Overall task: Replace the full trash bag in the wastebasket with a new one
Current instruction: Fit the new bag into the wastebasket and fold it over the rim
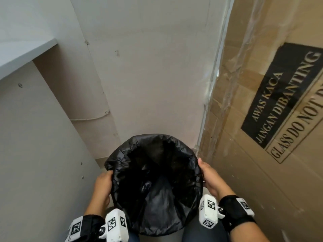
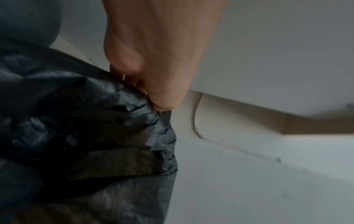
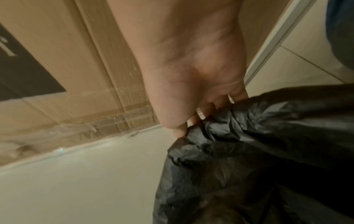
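Note:
A black trash bag [image 1: 153, 182] lines a round wastebasket on the floor between my knees, its mouth spread wide and folded over the rim. The basket itself is hidden under the plastic. My left hand [image 1: 103, 186] grips the bag's folded edge on the left side; in the left wrist view the curled fingers [image 2: 162, 103] bunch the black plastic [image 2: 91, 136]. My right hand [image 1: 209, 179] grips the edge on the right side; in the right wrist view its fingers [image 3: 184, 128] pinch the crumpled plastic [image 3: 258, 144].
A tall cardboard box [image 1: 272, 119] with a glass warning label stands close on the right. A white cabinet panel [image 1: 38, 145] with a shelf closes the left side. A pale wall [image 1: 148, 75] with a thin cable runs behind the basket.

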